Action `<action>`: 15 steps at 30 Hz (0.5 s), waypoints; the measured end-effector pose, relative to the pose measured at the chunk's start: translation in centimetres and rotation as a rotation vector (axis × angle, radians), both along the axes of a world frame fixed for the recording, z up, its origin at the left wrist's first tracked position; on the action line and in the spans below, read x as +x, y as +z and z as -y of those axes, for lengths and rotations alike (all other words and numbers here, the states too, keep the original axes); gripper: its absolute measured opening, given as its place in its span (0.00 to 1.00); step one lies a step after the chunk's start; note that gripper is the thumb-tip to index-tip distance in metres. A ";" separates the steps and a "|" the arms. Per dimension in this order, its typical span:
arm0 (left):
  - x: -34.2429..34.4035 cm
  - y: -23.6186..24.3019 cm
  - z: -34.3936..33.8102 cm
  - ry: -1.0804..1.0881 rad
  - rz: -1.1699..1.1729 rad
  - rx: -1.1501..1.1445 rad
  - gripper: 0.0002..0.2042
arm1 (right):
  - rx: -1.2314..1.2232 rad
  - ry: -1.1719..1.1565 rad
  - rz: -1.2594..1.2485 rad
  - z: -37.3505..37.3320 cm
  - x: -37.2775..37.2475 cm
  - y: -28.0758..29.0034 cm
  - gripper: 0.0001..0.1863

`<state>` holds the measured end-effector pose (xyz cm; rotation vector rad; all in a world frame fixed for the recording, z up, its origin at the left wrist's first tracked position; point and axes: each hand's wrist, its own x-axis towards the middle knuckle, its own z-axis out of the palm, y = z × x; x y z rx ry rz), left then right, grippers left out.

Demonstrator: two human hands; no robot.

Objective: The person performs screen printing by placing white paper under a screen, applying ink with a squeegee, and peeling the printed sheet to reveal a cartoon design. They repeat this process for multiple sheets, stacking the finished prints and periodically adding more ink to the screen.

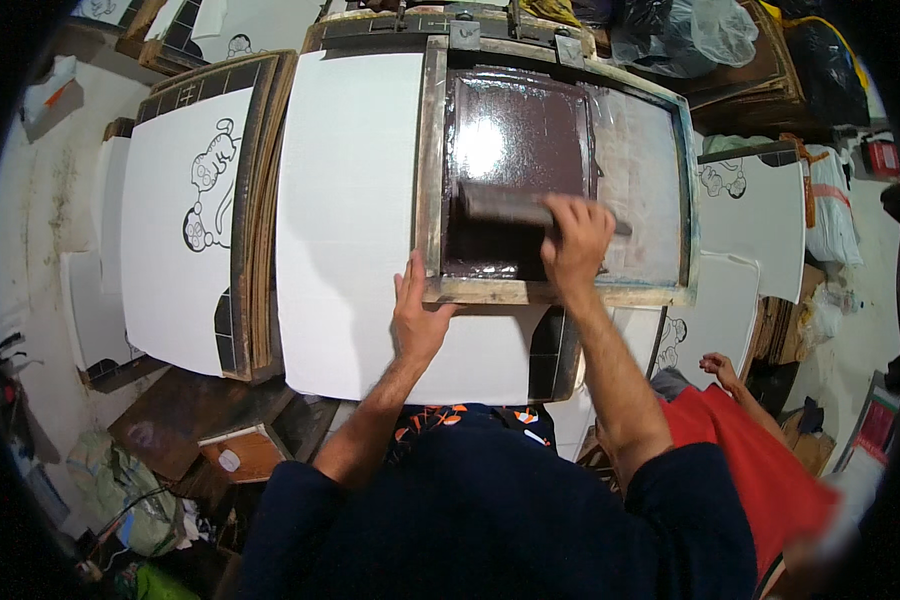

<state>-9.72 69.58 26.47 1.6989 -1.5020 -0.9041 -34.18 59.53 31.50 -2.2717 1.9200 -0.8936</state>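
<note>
A wooden-framed printing screen (560, 292) lies over a white fabric piece (345, 190) on a board in front of me. Dark brown, glossy ink (525, 110) covers the left part of its mesh. My right hand (578, 240) is closed around a dark squeegee (505, 207), which lies crosswise over the inked area. The squeegee's lower edge, where it meets the mesh, is hidden. My left hand (420, 320) rests against the frame's near left corner. Its fingers are stretched out along the frame's side, and it holds nothing.
Metal hinge clamps (465, 36) join the screen's far edge. To the left, a board (175, 190) carries white fabric with a line-drawn animal. More printed fabric (750, 200) lies to the right. Another person in a red shirt (745, 460) is close at my right. Plastic bags (670, 35) sit behind.
</note>
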 end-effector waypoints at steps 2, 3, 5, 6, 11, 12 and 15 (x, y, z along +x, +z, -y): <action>-0.1 2.8 0.6 0.010 -0.127 0.039 0.51 | -0.064 -0.046 0.009 -5.0 0.7 1.5 0.29; -0.1 4.5 1.0 0.002 -0.051 -0.105 0.50 | -0.087 -0.072 0.015 -6.4 0.8 2.5 0.28; -0.3 8.7 1.7 0.031 -0.208 -0.103 0.49 | -0.197 -0.108 0.025 -7.2 0.7 4.9 0.28; -0.5 10.9 2.2 0.041 -0.278 -0.092 0.49 | -0.286 -0.113 0.021 -6.5 0.3 6.5 0.29; 0.2 17.1 7.2 -0.060 -0.359 -0.494 0.55 | -0.747 0.042 -0.132 2.3 -3.5 18.4 0.13; 1.5 16.5 8.3 -0.129 -0.477 -0.516 0.58 | -0.671 0.013 -0.073 3.7 -3.9 20.6 0.14; 10.9 10.8 10.8 0.012 -0.201 -0.480 0.60 | -0.627 -0.091 -0.033 8.6 -4.9 26.0 0.20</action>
